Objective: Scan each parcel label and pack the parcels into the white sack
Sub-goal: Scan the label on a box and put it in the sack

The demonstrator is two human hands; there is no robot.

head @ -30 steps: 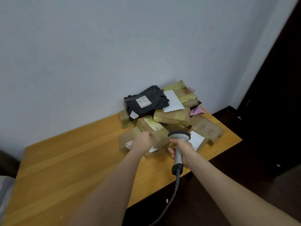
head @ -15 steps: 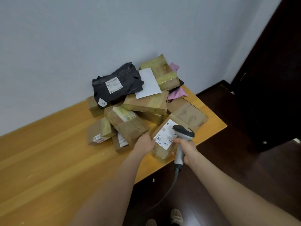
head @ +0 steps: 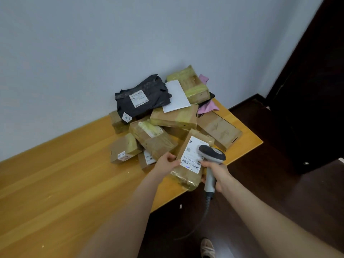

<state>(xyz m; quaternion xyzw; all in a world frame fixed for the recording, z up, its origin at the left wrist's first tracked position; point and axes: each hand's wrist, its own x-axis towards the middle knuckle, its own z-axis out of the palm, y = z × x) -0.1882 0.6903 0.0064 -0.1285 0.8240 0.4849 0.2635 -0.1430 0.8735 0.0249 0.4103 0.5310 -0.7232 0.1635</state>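
A pile of taped cardboard parcels and a black poly mailer lies against the wall on the wooden table. My left hand grips the left edge of a brown parcel with a white barcode label, lifted at the pile's near edge. My right hand holds a grey corded barcode scanner, whose head sits just over the label's right side. The white sack is not in view.
The table's right edge drops to a dark wooden floor. A dark door stands at the right. A pink mailer and a white sheet lie in the pile. A shoe shows below.
My left hand shifted from a parcel in the pile's middle to the labelled parcel and lifted it toward me. The scanner came over its label. The view swung.
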